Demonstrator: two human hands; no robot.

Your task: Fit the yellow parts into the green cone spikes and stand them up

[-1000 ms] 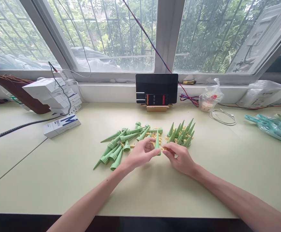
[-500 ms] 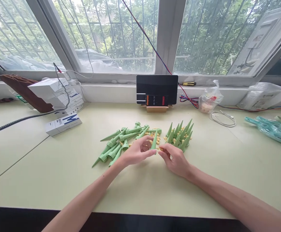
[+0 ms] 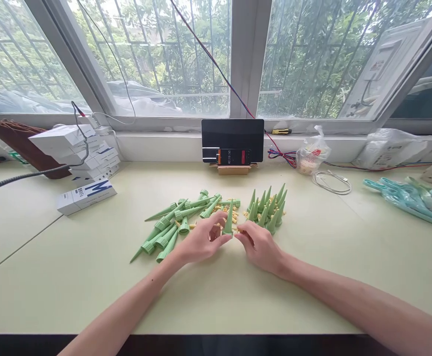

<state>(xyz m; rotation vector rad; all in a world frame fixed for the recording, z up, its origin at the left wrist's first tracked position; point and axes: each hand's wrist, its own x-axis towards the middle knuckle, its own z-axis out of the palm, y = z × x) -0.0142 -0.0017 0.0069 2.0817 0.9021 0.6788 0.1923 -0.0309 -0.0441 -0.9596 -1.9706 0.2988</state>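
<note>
My left hand (image 3: 201, 241) holds a green plastic watering spike (image 3: 229, 217) near its wide base, with the tip pointing up. My right hand (image 3: 262, 247) is closed in a pinch right beside that base. Between its fingertips a small yellow plastic piece (image 3: 238, 229) shows in part; I cannot tell whether it touches the spike. Several loose green spikes (image 3: 167, 223) lie in a heap left of my hands. Small yellow pieces (image 3: 233, 209) are scattered behind the held spike. On the right, a group of green spikes (image 3: 271, 210) stands tip up, with yellow bits around them.
A phone (image 3: 233, 156) leans on a black panel (image 3: 232, 133) at the back, above a cardboard stand (image 3: 233, 170). White boxes (image 3: 89, 195) are at the left. A coiled white cable (image 3: 330, 184), a plastic bag (image 3: 314, 153) and teal plastic items (image 3: 405, 200) lie right.
The view has shifted, so the whole table sits further left in the picture. The held spike is slightly lower and more upright, and my right fingertips are a little closer to its base.
</note>
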